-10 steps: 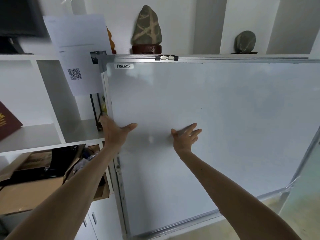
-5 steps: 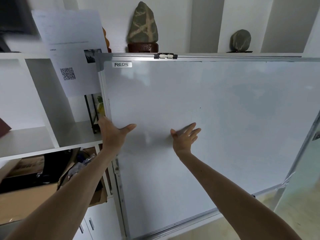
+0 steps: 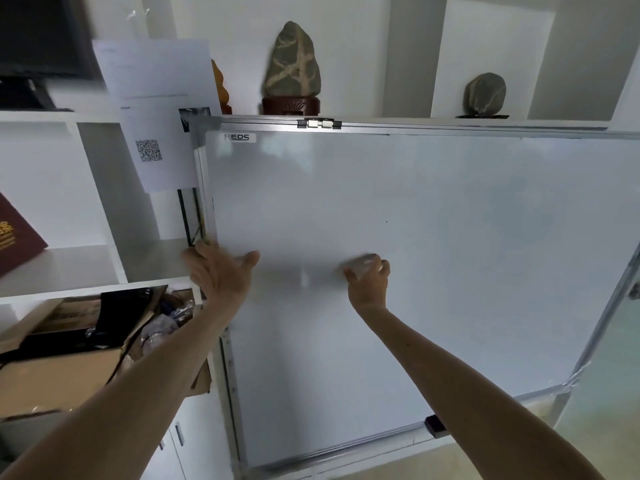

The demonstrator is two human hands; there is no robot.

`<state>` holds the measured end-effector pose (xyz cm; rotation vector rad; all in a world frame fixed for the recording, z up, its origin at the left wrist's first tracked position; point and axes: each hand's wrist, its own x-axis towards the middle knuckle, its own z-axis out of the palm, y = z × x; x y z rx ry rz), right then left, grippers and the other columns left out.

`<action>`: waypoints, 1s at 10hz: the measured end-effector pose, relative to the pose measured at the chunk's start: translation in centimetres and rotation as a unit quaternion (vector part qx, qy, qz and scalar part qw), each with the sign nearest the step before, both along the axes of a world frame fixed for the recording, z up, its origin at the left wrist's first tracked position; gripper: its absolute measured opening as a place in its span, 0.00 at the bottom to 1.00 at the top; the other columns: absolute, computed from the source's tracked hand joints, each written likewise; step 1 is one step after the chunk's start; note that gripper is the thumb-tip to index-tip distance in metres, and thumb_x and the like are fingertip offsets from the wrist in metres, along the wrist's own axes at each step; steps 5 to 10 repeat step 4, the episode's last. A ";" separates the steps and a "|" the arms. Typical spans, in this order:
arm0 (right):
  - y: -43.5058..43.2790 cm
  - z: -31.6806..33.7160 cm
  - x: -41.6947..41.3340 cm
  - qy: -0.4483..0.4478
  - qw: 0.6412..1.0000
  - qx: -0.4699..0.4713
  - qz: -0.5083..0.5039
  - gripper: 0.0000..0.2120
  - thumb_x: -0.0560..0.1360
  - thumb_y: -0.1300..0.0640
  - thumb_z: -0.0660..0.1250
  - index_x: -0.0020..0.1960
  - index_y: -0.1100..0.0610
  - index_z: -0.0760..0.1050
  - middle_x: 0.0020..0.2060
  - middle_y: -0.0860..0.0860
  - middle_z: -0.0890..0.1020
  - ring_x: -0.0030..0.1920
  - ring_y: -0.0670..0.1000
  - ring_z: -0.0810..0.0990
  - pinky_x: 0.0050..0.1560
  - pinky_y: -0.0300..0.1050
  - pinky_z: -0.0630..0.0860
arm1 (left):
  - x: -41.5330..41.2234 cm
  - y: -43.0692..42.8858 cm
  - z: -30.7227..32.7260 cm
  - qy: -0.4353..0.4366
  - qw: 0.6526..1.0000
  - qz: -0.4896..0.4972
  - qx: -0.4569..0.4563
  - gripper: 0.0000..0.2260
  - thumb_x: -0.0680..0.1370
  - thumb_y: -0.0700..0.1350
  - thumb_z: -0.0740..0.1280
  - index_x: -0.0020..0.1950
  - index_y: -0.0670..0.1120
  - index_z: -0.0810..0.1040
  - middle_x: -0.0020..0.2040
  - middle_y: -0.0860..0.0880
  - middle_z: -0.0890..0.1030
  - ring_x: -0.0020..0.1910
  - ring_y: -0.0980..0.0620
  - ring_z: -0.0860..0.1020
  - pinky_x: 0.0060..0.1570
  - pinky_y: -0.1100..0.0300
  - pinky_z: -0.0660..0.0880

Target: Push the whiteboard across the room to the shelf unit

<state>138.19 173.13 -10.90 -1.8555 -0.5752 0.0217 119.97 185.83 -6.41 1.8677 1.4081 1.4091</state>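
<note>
The whiteboard (image 3: pixel 450 254), silver-framed with a REDS label, stands close against the white shelf unit (image 3: pixel 104 285) and fills the middle and right of the view. My left hand (image 3: pixel 221 271) is at the board's left frame edge, fingers over the edge and thumb spread on the front face. To its right, my right hand (image 3: pixel 369 278) rests against the board's face with its fingers curled in; it is blurred.
A tall stone on a wooden base (image 3: pixel 292 64) and a smaller stone (image 3: pixel 485 93) sit on the shelf above the board. A QR-code sheet (image 3: pixel 156 109) hangs at left. An open cardboard box (image 3: pixel 52 375) and a red book (image 3: pixel 17 237) fill the shelves. A black eraser (image 3: pixel 434 424) sits on the board's lower rail.
My right hand's spread fingers have curled in against the board. The view has shifted slightly and more of the board's lower rail shows. My left hand stays at the left edge.
</note>
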 end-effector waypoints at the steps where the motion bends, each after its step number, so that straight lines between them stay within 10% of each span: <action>1: -1.8 0.3 1.1 -0.017 0.999 -0.031 0.016 0.23 0.77 0.58 0.65 0.70 0.62 0.64 0.71 0.58 0.64 0.68 0.61 0.70 0.68 0.55 0.69 | 0.4 -1.8 0.5 -0.019 0.999 0.021 0.023 0.34 0.70 0.53 0.73 0.66 0.36 0.63 0.65 0.37 0.64 0.64 0.37 0.65 0.63 0.43 0.64; 10: -9.2 2.1 2.1 -0.022 0.996 -0.034 0.083 0.24 0.79 0.59 0.61 0.73 0.62 0.62 0.71 0.60 0.67 0.70 0.58 0.69 0.71 0.47 0.65 | 2.8 -10.3 1.1 0.005 1.000 -0.013 0.012 0.20 0.77 0.49 0.66 0.62 0.38 0.66 0.62 0.38 0.67 0.55 0.39 0.73 0.54 0.49 0.71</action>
